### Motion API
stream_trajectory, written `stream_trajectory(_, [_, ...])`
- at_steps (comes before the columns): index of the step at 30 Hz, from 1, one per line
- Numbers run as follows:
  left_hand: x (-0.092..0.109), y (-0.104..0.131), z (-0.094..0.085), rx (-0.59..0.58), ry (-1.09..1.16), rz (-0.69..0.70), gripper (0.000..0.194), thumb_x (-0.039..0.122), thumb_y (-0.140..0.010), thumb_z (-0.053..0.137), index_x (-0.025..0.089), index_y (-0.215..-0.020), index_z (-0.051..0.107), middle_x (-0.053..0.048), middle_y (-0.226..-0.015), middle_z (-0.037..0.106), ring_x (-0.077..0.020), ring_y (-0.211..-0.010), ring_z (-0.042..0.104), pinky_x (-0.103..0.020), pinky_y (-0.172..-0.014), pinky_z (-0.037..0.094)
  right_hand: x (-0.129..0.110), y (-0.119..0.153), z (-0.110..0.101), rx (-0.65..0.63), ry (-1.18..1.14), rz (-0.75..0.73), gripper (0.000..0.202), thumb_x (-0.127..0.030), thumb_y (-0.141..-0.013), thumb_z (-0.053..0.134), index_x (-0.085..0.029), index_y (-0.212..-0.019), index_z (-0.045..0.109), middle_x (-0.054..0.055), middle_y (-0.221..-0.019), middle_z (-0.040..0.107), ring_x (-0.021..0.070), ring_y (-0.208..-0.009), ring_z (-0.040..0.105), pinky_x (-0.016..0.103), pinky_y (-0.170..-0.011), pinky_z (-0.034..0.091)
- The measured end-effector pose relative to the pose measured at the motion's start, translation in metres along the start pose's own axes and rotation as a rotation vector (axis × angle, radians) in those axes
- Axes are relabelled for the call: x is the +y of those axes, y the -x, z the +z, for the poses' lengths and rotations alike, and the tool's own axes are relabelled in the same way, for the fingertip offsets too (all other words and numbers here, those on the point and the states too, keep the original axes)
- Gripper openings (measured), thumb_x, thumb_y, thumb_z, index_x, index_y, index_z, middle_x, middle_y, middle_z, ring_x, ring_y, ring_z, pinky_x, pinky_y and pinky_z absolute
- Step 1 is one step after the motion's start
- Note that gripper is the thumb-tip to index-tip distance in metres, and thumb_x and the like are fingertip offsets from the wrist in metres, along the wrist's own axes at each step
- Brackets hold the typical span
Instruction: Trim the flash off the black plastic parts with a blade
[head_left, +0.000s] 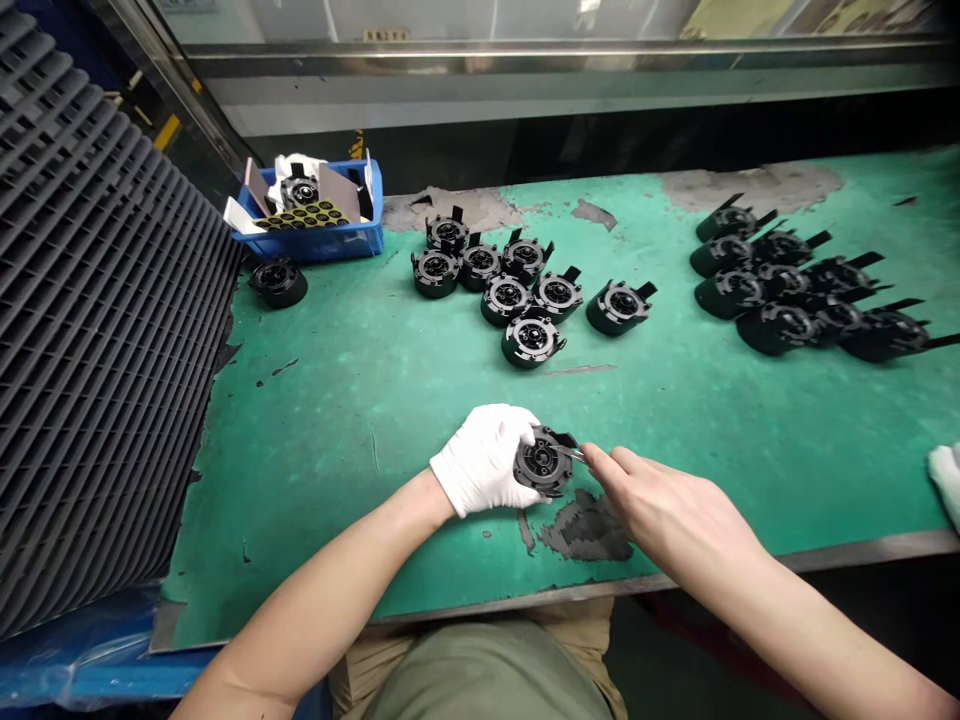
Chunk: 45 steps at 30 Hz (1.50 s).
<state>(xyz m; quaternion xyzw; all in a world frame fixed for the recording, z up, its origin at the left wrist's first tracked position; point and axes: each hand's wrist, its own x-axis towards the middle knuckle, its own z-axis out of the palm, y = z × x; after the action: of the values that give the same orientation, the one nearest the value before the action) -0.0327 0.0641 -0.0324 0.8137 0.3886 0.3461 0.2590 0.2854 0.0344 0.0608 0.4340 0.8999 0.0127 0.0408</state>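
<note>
My left hand (pixel 487 460), in a white glove, grips a round black plastic part (pixel 543 462) by its edge, tilted so its ribbed face shows. My bare right hand (pixel 660 500) pinches slim metal tweezers (pixel 568 452), whose tips reach over the middle of that face. Whether the tips hold anything is too small to tell. Beyond my hands, several similar black parts (pixel 531 340) stand in a loose cluster, many with a flat black tab sticking up. One more part (pixel 619 306) sits a little apart on the right.
Another group of black parts (pixel 776 326) stands at the right. A blue bin (pixel 322 243) at the back left holds cards, a yellow sheet with black discs and a part; a single part (pixel 278 283) lies before it. Stacked grey trays (pixel 105 300) rise along the left edge of the green tabletop (pixel 315 420).
</note>
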Motion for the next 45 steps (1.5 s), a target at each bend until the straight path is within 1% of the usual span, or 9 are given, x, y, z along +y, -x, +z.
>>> stream_trajectory(4, [-0.001,0.000,0.001,0.003,-0.010,-0.002,0.082,0.080,-0.082,0.110,0.028,-0.130,0.069,-0.020,-0.149,0.089,-0.0454,-0.136,0.092,-0.064,-0.123,0.075,0.009,-0.001,-0.002,-0.030,-0.091,0.001,0.072,0.003,-0.100,0.056,-0.024,-0.163,0.078,0.002,-0.091,0.076,0.0192,-0.064,0.068,0.033,-0.058,0.041])
stream_trajectory(7, [-0.002,0.000,0.004,0.009,-0.021,-0.004,0.085,0.083,-0.080,0.111,0.028,-0.131,0.070,-0.020,-0.148,0.089,-0.0450,-0.134,0.092,-0.064,-0.122,0.075,0.021,0.000,-0.005,-0.044,-0.205,-0.023,0.054,-0.010,-0.115,0.056,-0.027,-0.158,0.083,0.004,-0.103,0.087,0.0204,-0.070,0.079,0.033,-0.058,0.050])
stream_trajectory(11, [-0.004,0.001,0.006,0.037,-0.050,-0.028,0.098,0.097,-0.072,0.114,0.028,-0.126,0.071,-0.019,-0.143,0.088,-0.0442,-0.131,0.090,-0.062,-0.118,0.076,0.034,0.007,-0.006,-0.010,-0.372,-0.026,0.041,-0.039,-0.133,0.052,-0.031,-0.151,0.088,0.007,-0.132,0.097,0.0257,-0.104,0.095,0.034,-0.084,0.075])
stream_trajectory(14, [-0.005,0.002,0.004,0.078,-0.082,-0.063,0.102,0.110,-0.073,0.107,0.027,-0.119,0.069,-0.018,-0.135,0.087,-0.0418,-0.124,0.089,-0.059,-0.111,0.075,0.027,0.018,0.002,0.083,-0.437,0.037,0.044,-0.044,-0.135,0.050,-0.029,-0.152,0.087,0.010,-0.138,0.097,0.0286,-0.115,0.097,0.037,-0.096,0.080])
stream_trajectory(20, [-0.004,0.002,-0.006,0.035,-0.152,-0.055,0.103,0.123,-0.072,0.093,0.027,-0.102,0.072,-0.007,-0.096,0.076,-0.0331,-0.090,0.079,-0.054,-0.091,0.072,-0.017,0.033,0.027,0.213,-0.458,0.135,0.038,-0.036,-0.133,0.057,-0.028,-0.163,0.079,0.011,-0.148,0.095,0.0281,-0.123,0.097,0.039,-0.102,0.081])
stream_trajectory(27, [0.004,-0.008,-0.021,-0.071,-0.074,-0.084,0.131,0.119,-0.064,0.101,0.024,-0.153,0.083,-0.021,-0.142,0.090,-0.0506,-0.134,0.089,-0.068,-0.121,0.074,-0.013,0.019,0.028,0.240,-0.340,0.064,0.043,-0.033,-0.134,0.056,-0.028,-0.172,0.075,0.007,-0.121,0.093,0.0214,-0.096,0.092,0.031,-0.080,0.070])
stream_trajectory(34, [0.010,-0.023,-0.026,-0.233,-0.056,-0.087,0.100,0.114,-0.077,0.100,0.027,-0.125,0.086,-0.015,-0.121,0.094,-0.0455,-0.115,0.096,-0.056,-0.105,0.078,-0.010,0.008,0.024,0.242,-0.174,0.018,0.041,-0.033,-0.135,0.053,-0.023,-0.164,0.080,0.003,-0.096,0.080,0.0173,-0.068,0.073,0.033,-0.058,0.041])
stream_trajectory(38, [0.012,-0.025,-0.028,-0.257,-0.031,-0.097,0.098,0.113,-0.077,0.101,0.027,-0.122,0.085,-0.013,-0.117,0.095,-0.0455,-0.114,0.097,-0.055,-0.102,0.078,-0.012,0.012,0.019,0.223,-0.189,-0.028,0.040,-0.026,-0.132,0.055,-0.024,-0.166,0.076,0.003,-0.103,0.081,0.0167,-0.072,0.075,0.031,-0.063,0.049])
stream_trajectory(45, [0.012,-0.023,-0.027,-0.242,-0.038,-0.098,0.098,0.113,-0.079,0.099,0.027,-0.125,0.087,-0.016,-0.126,0.096,-0.0469,-0.119,0.096,-0.058,-0.107,0.078,-0.008,0.016,0.016,0.259,-0.208,-0.084,0.072,-0.014,-0.123,0.062,-0.028,-0.193,0.057,0.008,-0.121,0.083,0.0211,-0.094,0.081,0.032,-0.081,0.063])
